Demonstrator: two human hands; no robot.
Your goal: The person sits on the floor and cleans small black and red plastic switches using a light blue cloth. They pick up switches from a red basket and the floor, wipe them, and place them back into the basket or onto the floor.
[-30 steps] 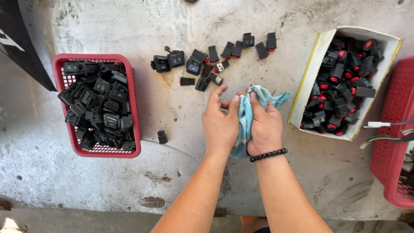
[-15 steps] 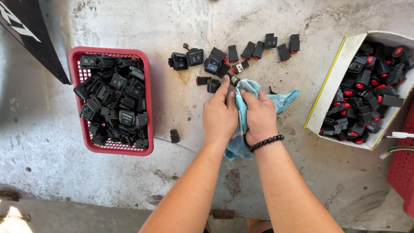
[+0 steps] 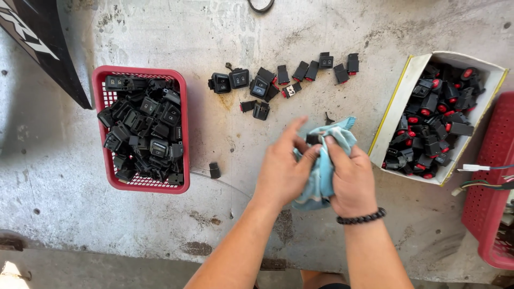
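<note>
Both hands meet over the middle of a stained concrete slab (image 3: 64, 225). My right hand (image 3: 350, 179), with a black bead bracelet on the wrist, grips a light blue cloth (image 3: 321, 174). My left hand (image 3: 281, 171) presses on the same cloth, thumb and fingers around a small black switch part (image 3: 312, 139) that peeks out at the top. Most of that part is hidden by cloth and fingers. Loose black switches (image 3: 259, 85) lie in a row just beyond the hands.
A red plastic basket (image 3: 184, 134) full of black switches stands at the left. A white cardboard box (image 3: 399, 101) of black and red switches sits at the right, beside another red basket (image 3: 495, 176) with wires. One small black piece (image 3: 214, 170) lies alone.
The hands have stayed together on the cloth, working it around the small part. The view has shifted a little, so the baskets and box sit further right in the picture.
</note>
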